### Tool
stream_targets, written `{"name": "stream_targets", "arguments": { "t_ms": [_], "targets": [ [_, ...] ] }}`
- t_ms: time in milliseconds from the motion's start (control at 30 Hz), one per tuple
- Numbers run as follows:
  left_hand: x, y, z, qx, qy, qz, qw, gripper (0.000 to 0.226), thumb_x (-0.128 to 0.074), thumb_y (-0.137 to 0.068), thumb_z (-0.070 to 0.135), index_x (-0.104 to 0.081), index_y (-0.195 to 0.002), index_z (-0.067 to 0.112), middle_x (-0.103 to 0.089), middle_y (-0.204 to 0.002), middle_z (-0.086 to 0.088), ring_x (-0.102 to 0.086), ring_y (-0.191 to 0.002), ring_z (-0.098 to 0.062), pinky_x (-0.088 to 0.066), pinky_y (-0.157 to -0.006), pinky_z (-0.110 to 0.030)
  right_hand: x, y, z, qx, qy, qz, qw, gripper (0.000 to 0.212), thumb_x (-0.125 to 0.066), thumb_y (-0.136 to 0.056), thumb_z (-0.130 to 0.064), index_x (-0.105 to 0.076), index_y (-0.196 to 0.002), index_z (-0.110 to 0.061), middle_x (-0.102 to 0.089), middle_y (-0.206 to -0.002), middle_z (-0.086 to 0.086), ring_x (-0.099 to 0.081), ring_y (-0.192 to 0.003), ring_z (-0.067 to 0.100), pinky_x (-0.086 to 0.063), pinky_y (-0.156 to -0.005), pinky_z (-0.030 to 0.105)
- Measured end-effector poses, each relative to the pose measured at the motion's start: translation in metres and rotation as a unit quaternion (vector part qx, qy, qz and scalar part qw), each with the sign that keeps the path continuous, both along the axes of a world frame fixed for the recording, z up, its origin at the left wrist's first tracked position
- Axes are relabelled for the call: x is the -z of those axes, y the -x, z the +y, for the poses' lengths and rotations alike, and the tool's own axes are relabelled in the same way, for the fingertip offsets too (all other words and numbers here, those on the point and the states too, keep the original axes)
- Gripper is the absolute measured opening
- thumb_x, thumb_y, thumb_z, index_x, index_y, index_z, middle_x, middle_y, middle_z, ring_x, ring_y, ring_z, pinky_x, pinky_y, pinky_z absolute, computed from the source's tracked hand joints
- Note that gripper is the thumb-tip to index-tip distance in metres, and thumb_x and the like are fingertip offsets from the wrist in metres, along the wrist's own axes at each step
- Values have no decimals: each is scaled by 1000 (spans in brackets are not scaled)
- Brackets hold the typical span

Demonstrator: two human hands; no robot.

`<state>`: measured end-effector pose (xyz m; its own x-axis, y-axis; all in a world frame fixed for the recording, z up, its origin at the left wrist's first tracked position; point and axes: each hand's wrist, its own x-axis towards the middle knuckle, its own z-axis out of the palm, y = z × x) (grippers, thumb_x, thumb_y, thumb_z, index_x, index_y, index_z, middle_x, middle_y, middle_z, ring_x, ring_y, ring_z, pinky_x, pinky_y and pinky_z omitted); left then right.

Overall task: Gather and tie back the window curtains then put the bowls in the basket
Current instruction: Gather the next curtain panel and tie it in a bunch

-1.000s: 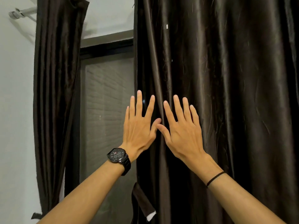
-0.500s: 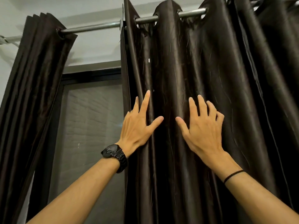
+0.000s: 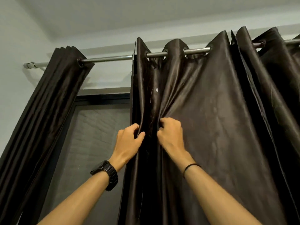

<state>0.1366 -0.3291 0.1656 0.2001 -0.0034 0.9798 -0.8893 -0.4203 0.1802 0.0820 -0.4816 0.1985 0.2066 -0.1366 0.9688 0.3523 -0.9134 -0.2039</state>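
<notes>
I see both hands up on the right curtain [image 3: 211, 127], which hangs from the rod [image 3: 113, 58] by eyelets and covers the right part of the window [image 3: 100, 135]. My left hand [image 3: 128, 143] has its fingers curled round the curtain's left edge, thumb pressed on the front of the fold, so it's clamped on fabric. My right hand [image 3: 170, 135] is just beside it, fingers bunched tight into a pinch of the same cloth, pulling creases that fan up towards the eyelets. The two hands are near each other, a narrow dark fold between them, not touching. The left curtain [image 3: 48, 119] is already bunched in tight pleats at the far left end of the rod, well apart from the hands, slanting down to the left. Between the two curtains the window shows dark with a black frame. A third panel [image 3: 279, 95] overlaps the right curtain on its right side. A black watch [image 3: 105, 173] sits on the left wrist, a thin black band [image 3: 191, 167] on the right wrist. Pale wall [image 3: 16, 46] and ceiling above the rod. No bowls or basket in view. The hanging cloth hides everything behind it on the right.
</notes>
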Motion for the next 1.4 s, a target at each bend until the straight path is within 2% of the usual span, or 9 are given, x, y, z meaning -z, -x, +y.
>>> {"name": "stream_targets", "arguments": {
  "t_ms": [233,367,500,700,867,1033,1167,1300,1400],
  "targets": [
    [14,-22,49,53,95,27,994,22,-61,-101,13,-63,-80,19,-71,-73,3,-63,-65,-4,-45,-57,-22,-9,-13,107,-114,101,69,986,6,-60,-83,-7,-62,-78,-8,-64,-99,13,-63,-94,38,-47,-68,37],
    [22,-30,57,45,46,18,998,23,-66,-101,19,-69,-81,30,-71,-78,13,-63,-73,-2,-44,-63,-20,1,-14,85,34,134,-50,989,27,-52,-95,-36,-71,-99,-17,-62,-108,6,-57,-103,32,-50,-85,45],
    [18,-32,41,23,23,-19,999,19,-59,-88,58,-69,-99,45,-60,-130,25,-49,-122,-4,-41,-104,-25,7,7,30,86,-2,-216,972,37,-61,-88,-54,-71,-108,-25,-57,-107,2,-51,-99,28,-43,-83,44],
    [-16,-25,5,-7,92,-8,996,39,-72,-90,55,-77,-108,21,-22,-170,-3,-15,-152,-22,-21,-120,-38,-15,34,-68,241,-147,-150,948,80,-72,-80,-56,-46,-143,-13,-48,-130,18,-45,-117,40,-37,-96,55],
    [-39,-23,-11,42,93,2,995,24,-74,-94,33,-81,-107,14,-24,-172,-1,-21,-156,-25,-23,-126,-43,-29,34,-87,123,-104,-126,979,18,-64,-91,-13,-73,-103,-2,-71,-95,10,-66,-86,25,-47,-72,30],
    [-43,-25,-7,109,49,30,992,35,-69,-98,26,-76,-89,-8,-24,-171,7,-29,-153,-12,-23,-111,-24,-43,16,-63,53,-124,-105,985,25,-55,-79,3,-76,-92,1,-72,-89,19,-66,-85,40,-52,-69,37],
    [-46,-42,9,98,51,26,994,36,-69,-97,22,-73,-88,-12,-28,-169,5,-36,-147,-3,-28,-107,-20,-46,-19,1,-15,-4,-67,998,16,-59,-74,-7,-75,-75,-4,-71,-74,16,-68,-79,37,-48,-64,35],
    [-43,-56,20,79,31,18,996,27,-63,-99,15,-76,-88,-7,-34,-167,8,-45,-105,32,-34,-87,-1,-50,-33,52,-79,80,-37,993,20,-56,-84,-3,-72,-72,-5,-71,-82,16,-66,-82,33,-55,-73,34],
    [-39,-57,20,86,16,-13,996,23,-63,-98,19,-80,-97,4,-36,-166,11,-52,-127,16,-40,-100,-8,-57,-27,40,-58,85,-47,994,23,-54,-85,-7,-78,-82,-8,-73,-79,11,-68,-82,30,-56,-68,34]
  ]
}}
